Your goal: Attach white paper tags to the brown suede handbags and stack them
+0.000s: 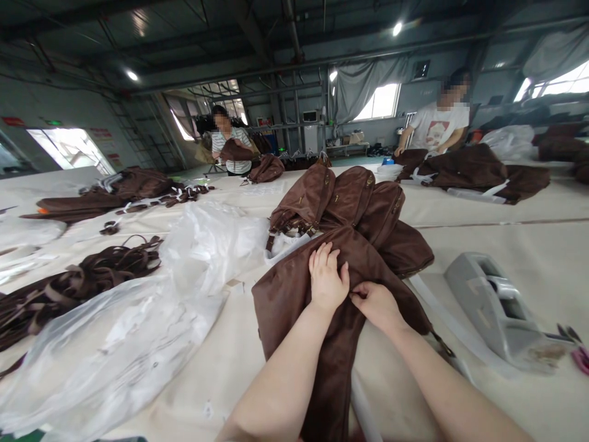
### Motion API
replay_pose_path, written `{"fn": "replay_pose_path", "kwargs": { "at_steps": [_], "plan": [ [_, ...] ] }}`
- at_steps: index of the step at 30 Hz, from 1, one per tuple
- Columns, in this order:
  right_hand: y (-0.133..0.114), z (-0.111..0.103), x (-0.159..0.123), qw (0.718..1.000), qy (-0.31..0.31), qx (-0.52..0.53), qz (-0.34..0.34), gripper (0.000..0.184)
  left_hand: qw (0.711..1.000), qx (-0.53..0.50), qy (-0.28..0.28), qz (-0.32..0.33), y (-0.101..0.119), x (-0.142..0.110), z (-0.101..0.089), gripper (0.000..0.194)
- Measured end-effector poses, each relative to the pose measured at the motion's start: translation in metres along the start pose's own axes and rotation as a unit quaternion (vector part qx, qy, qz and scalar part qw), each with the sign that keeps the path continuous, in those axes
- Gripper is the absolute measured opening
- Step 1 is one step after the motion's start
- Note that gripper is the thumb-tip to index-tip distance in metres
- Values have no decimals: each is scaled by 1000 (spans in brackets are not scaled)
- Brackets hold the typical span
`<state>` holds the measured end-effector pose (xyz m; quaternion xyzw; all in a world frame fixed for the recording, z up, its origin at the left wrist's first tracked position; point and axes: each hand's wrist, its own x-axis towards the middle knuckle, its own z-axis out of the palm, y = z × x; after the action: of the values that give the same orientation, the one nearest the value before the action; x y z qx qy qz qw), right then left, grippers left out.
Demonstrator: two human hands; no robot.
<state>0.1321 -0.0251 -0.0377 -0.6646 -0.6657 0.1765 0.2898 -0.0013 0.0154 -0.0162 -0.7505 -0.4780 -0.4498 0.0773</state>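
Note:
A brown bag (pixel 285 294) lies in front of me on the pale table, its wide strap part running down toward my body. My left hand (pixel 329 276) rests flat on it with the fingers stretched out. Beside it, my right hand (pixel 375 302) has thumb and forefinger pinched together at the bag's surface; whatever sits between the fingertips is too small to make out. A zip pull with a dark cord (pixel 442 344) hangs off the bag's right end. Just beyond, several finished-looking brown bags (pixel 350 196) overlap in a row.
Left of the bag lie clear plastic bags (pixel 138 344) and a heap of brown straps (pixel 105 270). A grey tape dispenser (pixel 492 307) stands at right, near scissors with pink handles (pixel 580 359). Across the table, two people (pixel 232 144) handle brown bags (pixel 478 169).

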Motion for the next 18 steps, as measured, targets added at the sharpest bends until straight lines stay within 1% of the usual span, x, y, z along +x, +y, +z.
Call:
{"fn": "replay_pose_path", "kwargs": {
  "at_steps": [3,5,8,11,15,18],
  "plan": [
    [-3,0,-6,994,38,-84,-55,13,1000,-1,-2,-2,0,0,-1,32],
    [-4,-1,-9,981,66,-158,-89,15,1000,0,-4,-3,0,-1,-1,33],
    [-1,-5,-7,965,101,-223,-98,16,1000,-1,-8,-2,-1,-1,-2,34],
    [7,-8,0,964,123,-223,-77,16,1000,-3,-12,-3,-1,-1,-3,34],
    [14,-12,5,974,130,-181,-41,19,1000,-8,-14,-6,0,-1,-3,35],
    [14,-14,2,979,121,-146,-72,10,1000,-10,-15,-6,0,-1,-3,35]
  ]
}}
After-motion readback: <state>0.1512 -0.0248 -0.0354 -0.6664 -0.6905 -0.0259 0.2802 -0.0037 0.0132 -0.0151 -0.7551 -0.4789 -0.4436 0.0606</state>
